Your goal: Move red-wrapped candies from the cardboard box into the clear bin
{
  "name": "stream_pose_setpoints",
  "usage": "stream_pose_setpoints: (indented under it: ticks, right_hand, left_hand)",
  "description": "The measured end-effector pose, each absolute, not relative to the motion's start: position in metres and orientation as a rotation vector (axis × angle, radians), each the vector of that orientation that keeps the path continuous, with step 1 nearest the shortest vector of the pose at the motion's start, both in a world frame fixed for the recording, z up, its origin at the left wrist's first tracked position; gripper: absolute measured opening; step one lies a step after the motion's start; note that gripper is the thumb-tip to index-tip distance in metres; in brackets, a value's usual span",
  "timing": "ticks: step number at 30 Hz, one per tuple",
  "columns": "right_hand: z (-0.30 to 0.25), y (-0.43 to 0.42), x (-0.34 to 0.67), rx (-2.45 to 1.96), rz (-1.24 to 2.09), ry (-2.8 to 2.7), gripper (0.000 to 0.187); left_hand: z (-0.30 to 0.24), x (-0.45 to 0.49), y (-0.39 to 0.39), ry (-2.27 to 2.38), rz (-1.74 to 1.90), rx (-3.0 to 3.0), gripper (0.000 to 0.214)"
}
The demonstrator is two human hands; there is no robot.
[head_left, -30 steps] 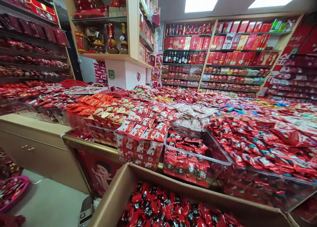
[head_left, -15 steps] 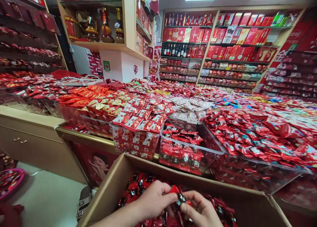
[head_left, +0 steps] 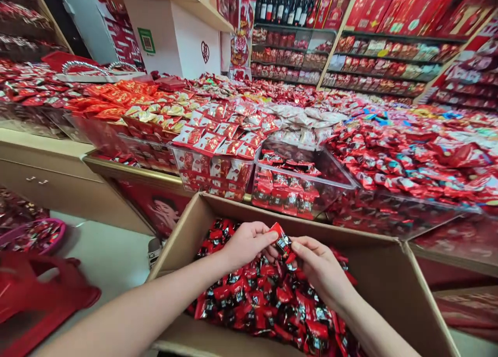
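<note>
Both of my hands meet over an open cardboard box [head_left: 392, 274] filled with small red-and-black wrapped candies [head_left: 268, 300]. My left hand [head_left: 245, 243] and my right hand [head_left: 317, 263] pinch one red-and-black candy packet [head_left: 282, 241] between their fingertips, holding it just above the heap. Directly behind the box stands a clear plastic bin [head_left: 334, 173] partly filled with the same kind of red packets.
A long display counter [head_left: 128, 165] carries many clear bins heaped with red sweets. Shelves of red boxes and bottles [head_left: 350, 40] line the back wall. A pink basket [head_left: 35, 235] and a red bag [head_left: 39, 294] sit on the floor at left.
My hands came up into view over the box and took hold of one candy packet. The camera tilted downward, showing more of the box and floor.
</note>
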State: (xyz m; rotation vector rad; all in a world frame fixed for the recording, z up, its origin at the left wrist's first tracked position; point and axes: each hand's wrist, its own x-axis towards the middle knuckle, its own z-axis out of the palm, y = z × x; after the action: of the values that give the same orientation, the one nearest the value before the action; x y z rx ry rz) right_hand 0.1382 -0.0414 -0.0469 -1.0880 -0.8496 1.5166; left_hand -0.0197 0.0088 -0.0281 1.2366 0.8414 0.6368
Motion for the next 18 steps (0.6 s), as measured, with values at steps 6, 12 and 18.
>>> stream_pose_setpoints:
  ticks: [6, 12, 18]
  right_hand:
    - [-0.044, -0.048, 0.138, -1.201, 1.531, -1.064, 0.017]
    - [-0.033, -0.049, 0.142, -1.299, 1.167, -1.696, 0.029]
    - [0.062, -0.036, 0.158, -1.405, 0.445, -1.886, 0.015]
  left_hand:
    - [-0.03, -0.021, 0.004, 0.88, 0.701, 1.369, 0.026]
    - [-0.027, -0.032, 0.0, 0.737, 0.644, 1.942, 0.023]
    - [-0.018, -0.034, -0.004, 0.676, 0.689, 1.639, 0.037]
